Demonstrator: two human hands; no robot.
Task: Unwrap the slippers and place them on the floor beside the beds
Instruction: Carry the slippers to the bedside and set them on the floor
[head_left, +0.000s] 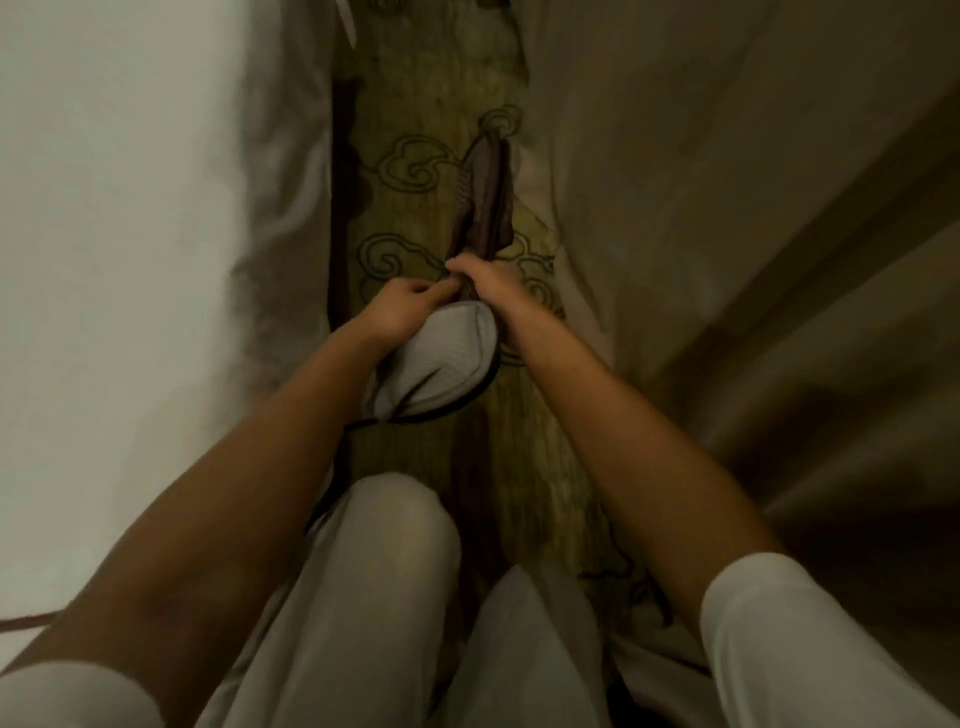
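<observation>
A grey slipper (436, 364) with a dark rim lies toe toward me on the patterned carpet (415, 130) in the narrow aisle between two beds. Ahead of it, a brown slipper (483, 197) stands on its edge, sole side showing, close to the right bed. My left hand (405, 306) grips the far end of the grey slipper. My right hand (488, 283) pinches the near end of the brown slipper. Both hands meet where the two slippers touch. I cannot make out any wrapper.
A white bed (104, 208) fills the left side, and a bed with a hanging beige sheet (701, 208) fills the right. My knees in light trousers (389, 571) are low in the aisle. A dark cord (332, 467) runs along the left bed's base.
</observation>
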